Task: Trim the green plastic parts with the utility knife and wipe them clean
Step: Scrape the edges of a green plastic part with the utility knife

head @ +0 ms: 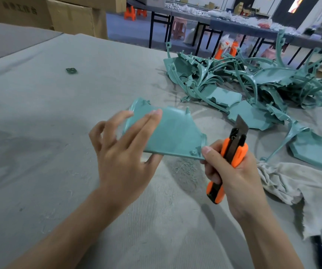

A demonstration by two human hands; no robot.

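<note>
My left hand [125, 152] holds a flat green plastic part [175, 133] above the table, thumb under its near edge and fingers spread over its top. My right hand [231, 171] grips an orange and black utility knife [231, 150], blade out and pointing up. My right thumb touches the near right corner of the part. A dirty white cloth [295, 183] lies crumpled on the table to the right of my right hand.
A heap of green plastic parts [253, 84] covers the table's far right. One more green part [319, 150] lies beside the cloth. A small green scrap [71, 70] sits far left. The grey felt tabletop [59, 133] carries shavings. Cardboard boxes [74, 16] stand behind.
</note>
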